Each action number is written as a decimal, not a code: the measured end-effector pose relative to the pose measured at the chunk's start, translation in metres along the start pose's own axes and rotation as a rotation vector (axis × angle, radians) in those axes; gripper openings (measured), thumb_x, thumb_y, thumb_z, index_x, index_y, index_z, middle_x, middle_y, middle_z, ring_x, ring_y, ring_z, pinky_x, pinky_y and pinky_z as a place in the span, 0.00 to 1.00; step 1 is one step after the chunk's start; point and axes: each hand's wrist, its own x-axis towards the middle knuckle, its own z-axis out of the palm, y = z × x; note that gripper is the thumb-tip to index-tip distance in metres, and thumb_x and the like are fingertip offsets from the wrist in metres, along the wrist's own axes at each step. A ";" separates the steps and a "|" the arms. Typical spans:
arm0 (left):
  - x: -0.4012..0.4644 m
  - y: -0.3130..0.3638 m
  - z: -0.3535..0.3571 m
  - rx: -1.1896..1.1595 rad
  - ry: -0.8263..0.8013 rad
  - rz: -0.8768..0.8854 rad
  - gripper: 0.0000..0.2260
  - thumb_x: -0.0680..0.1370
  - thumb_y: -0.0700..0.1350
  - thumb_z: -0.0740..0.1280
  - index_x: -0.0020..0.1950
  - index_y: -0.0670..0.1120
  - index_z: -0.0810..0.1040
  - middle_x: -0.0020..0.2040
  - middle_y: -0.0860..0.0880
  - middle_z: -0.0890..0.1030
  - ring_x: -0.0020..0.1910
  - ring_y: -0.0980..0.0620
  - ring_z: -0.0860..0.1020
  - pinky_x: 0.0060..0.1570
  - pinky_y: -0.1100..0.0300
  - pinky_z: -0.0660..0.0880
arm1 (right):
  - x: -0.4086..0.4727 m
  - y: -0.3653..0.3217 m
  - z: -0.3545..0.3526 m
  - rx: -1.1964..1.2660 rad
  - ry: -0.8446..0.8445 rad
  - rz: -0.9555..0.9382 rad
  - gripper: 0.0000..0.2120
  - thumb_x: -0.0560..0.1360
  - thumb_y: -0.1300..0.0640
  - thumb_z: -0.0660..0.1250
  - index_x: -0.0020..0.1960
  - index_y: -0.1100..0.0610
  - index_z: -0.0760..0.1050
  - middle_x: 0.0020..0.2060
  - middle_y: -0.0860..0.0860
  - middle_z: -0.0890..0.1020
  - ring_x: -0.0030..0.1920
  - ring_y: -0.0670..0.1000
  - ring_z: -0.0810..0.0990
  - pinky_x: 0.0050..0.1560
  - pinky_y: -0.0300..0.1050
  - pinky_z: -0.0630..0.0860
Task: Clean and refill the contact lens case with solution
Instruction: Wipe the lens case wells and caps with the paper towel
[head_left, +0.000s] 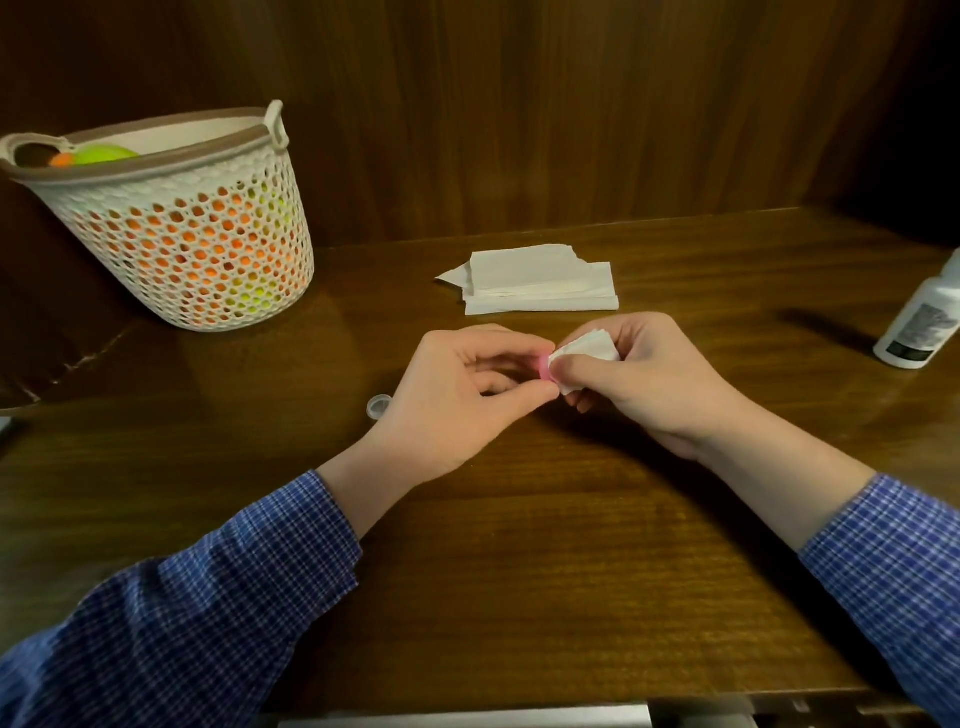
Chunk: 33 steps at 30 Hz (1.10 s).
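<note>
Your left hand pinches the small, light, slippery pink cap; right hand pinches soft tissue against it. Hold its rim.

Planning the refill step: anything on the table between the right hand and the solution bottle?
Nothing visible. The right hand, pinching a folded tissue against the pink cap, has bare table between it and the solution bottle at the right edge. The tissue stack lies behind, off that line.
</note>
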 end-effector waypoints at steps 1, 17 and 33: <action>0.000 0.000 0.000 0.002 0.007 -0.006 0.15 0.76 0.38 0.76 0.62 0.45 0.85 0.55 0.51 0.86 0.55 0.54 0.85 0.53 0.58 0.84 | -0.001 0.000 0.001 -0.001 0.012 -0.008 0.06 0.74 0.61 0.75 0.39 0.55 0.87 0.35 0.54 0.86 0.35 0.47 0.83 0.36 0.37 0.79; 0.006 0.003 -0.012 -0.259 -0.242 -0.249 0.11 0.81 0.36 0.67 0.62 0.41 0.84 0.53 0.43 0.87 0.55 0.46 0.86 0.53 0.57 0.83 | -0.011 0.003 0.009 -0.532 0.210 -0.503 0.06 0.75 0.58 0.75 0.52 0.52 0.87 0.45 0.45 0.85 0.48 0.44 0.82 0.47 0.38 0.80; -0.001 0.010 0.000 0.152 -0.001 0.015 0.15 0.76 0.40 0.76 0.61 0.53 0.81 0.52 0.57 0.84 0.53 0.58 0.84 0.51 0.64 0.82 | -0.004 -0.003 0.013 -0.023 0.117 0.051 0.07 0.77 0.55 0.72 0.41 0.51 0.86 0.35 0.51 0.85 0.35 0.44 0.79 0.39 0.41 0.77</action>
